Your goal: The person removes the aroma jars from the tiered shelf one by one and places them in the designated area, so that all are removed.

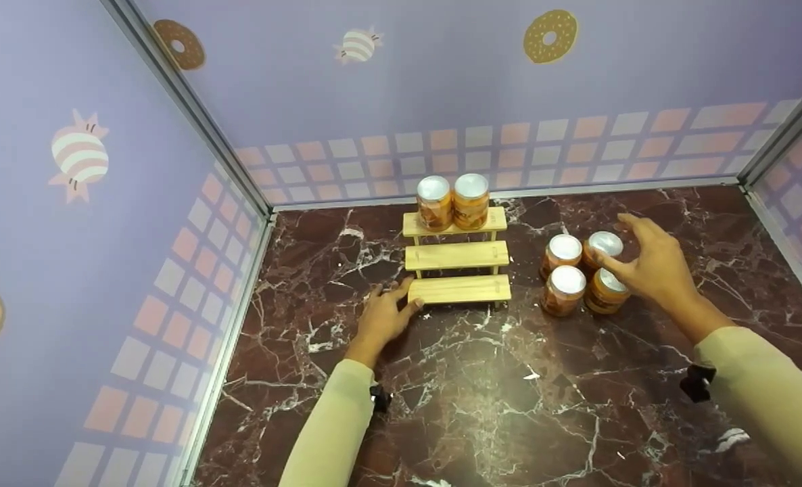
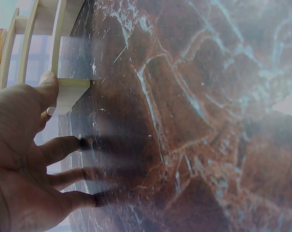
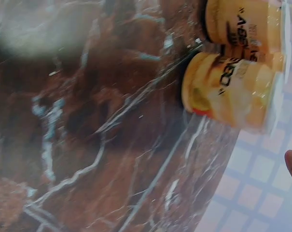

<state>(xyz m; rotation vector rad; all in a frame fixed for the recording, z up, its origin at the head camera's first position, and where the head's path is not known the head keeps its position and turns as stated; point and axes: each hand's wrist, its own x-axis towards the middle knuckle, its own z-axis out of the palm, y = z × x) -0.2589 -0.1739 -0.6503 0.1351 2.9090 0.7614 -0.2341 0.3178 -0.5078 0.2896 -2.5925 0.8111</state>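
Observation:
A three-step wooden display rack [image 1: 458, 289] stands on the marbled table. My left hand [image 1: 382, 316] is at the left end of its lowest step. In the left wrist view, thumb and index finger pinch that step [image 2: 73, 89] while the other fingers spread toward the tabletop. Two orange cans [image 1: 453, 206] with pale lids stand side by side on the top step. Right of the rack, several matching cans [image 1: 564, 291] are grouped upright on the table. Over the right side of this group is my right hand [image 1: 658, 264], fingers spread, thumb by the lid of the back right can [image 1: 605, 243].
Purple panels with printed sweets and a checked band [image 1: 401, 155] enclose the table [image 1: 482, 399] at the back, left and right. A metal edge strip [image 1: 232, 318] runs along the left panel. The top step sits close to the back panel.

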